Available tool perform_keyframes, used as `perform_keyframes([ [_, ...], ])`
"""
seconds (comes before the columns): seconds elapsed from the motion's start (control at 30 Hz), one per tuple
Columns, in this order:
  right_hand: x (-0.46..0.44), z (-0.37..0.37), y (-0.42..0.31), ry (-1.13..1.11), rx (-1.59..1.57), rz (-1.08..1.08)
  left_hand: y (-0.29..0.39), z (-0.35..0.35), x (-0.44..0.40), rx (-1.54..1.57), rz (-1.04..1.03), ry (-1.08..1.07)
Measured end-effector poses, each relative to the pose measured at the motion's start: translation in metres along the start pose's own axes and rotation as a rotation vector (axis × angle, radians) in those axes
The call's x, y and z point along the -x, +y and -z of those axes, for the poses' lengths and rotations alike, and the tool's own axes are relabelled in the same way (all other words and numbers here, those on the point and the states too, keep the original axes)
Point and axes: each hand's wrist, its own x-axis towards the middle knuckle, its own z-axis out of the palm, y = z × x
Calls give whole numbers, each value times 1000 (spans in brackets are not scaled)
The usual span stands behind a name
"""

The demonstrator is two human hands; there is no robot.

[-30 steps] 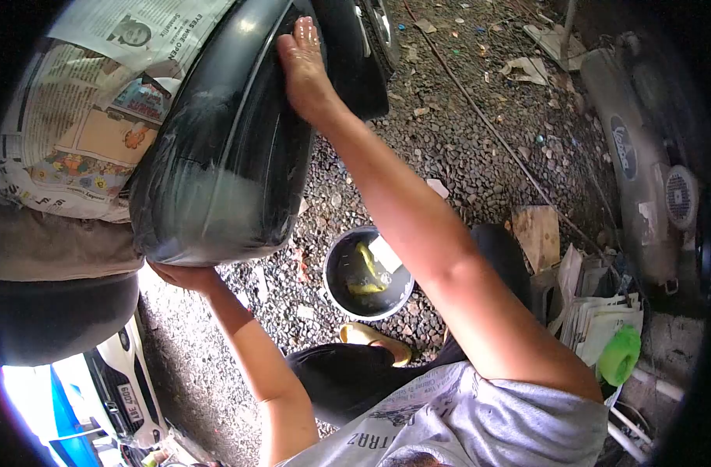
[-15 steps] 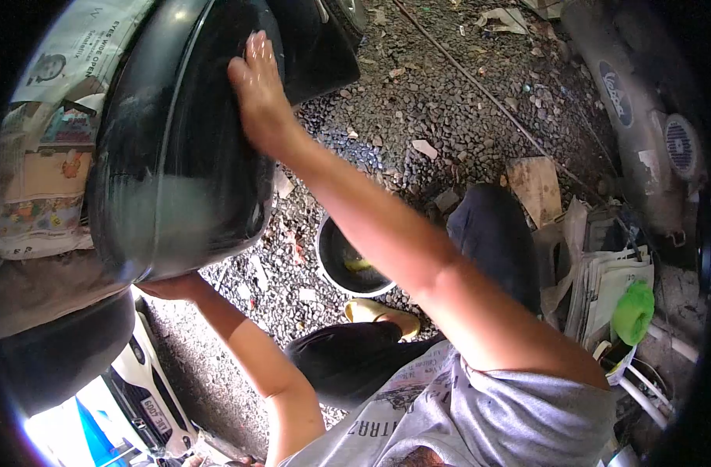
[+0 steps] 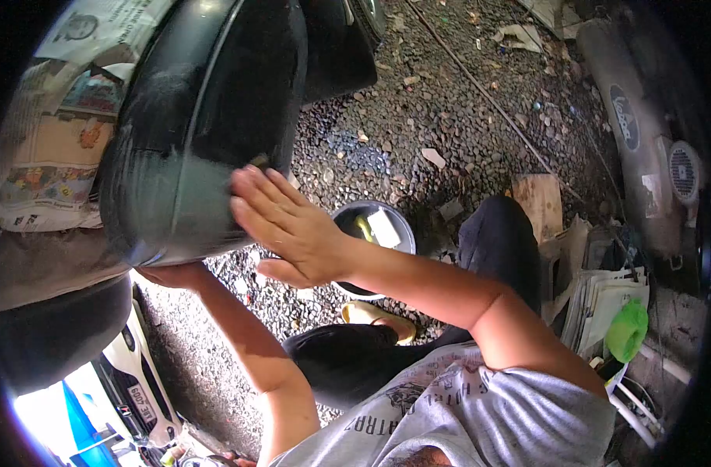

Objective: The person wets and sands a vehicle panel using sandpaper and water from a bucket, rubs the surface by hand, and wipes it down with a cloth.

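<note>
The black panel (image 3: pixel 250 86) is being touched at its lower edge by the left hand (image 3: pixel 172 274), whose fingers are being hidden underneath; their grip cannot be told. Over the panel's lower right side, the right hand (image 3: pixel 285 226) is being held flat, its fingers outstretched and empty. The panel is being flanked by newspaper (image 3: pixel 56 159) on its left; to its right, a bowl (image 3: pixel 411 239) is being supported by gravel (image 3: pixel 355 148).
</note>
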Motion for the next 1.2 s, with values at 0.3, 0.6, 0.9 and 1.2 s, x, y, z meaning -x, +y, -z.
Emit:
perform_keyframes([
  [0.3,-25,19,-7,-43,-3,2,8,-2,6,-264,-66,-6],
  [0.6,-47,22,-15,23,2,-12,9,1,2,-107,-18,18],
  [0.9,-83,19,-16,146,-17,-19,27,-4,3,-123,60,23],
  [1.2,-78,-1,57,348,-184,-253,0,4,3,-104,140,107],
])
